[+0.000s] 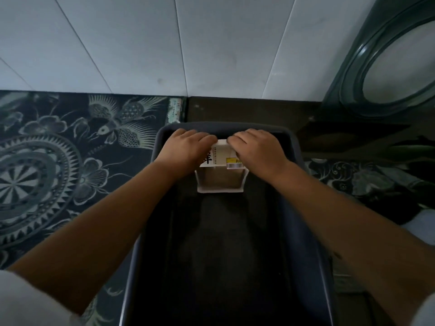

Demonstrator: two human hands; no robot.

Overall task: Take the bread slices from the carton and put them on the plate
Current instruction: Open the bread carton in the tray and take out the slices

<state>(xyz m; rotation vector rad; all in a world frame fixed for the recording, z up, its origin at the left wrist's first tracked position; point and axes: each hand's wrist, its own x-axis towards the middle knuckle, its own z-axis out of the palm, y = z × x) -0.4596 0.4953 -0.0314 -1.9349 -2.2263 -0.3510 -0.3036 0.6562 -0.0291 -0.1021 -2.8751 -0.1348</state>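
A white carton with black and yellow print lies at the far end of a dark rectangular tray, its open end facing me. Inside it shows a pale brown surface; I cannot tell whether that is bread. My left hand grips the carton's top left edge. My right hand grips its top right edge. The fingertips of both hands meet over a folded white flap at the carton's far end. No separate bread slice is in view.
The tray rests on a dark cloth with a pale floral pattern. A white panelled wall rises behind. A dark round-rimmed object with a pale centre leans at the back right. A pale shape lies at the right edge.
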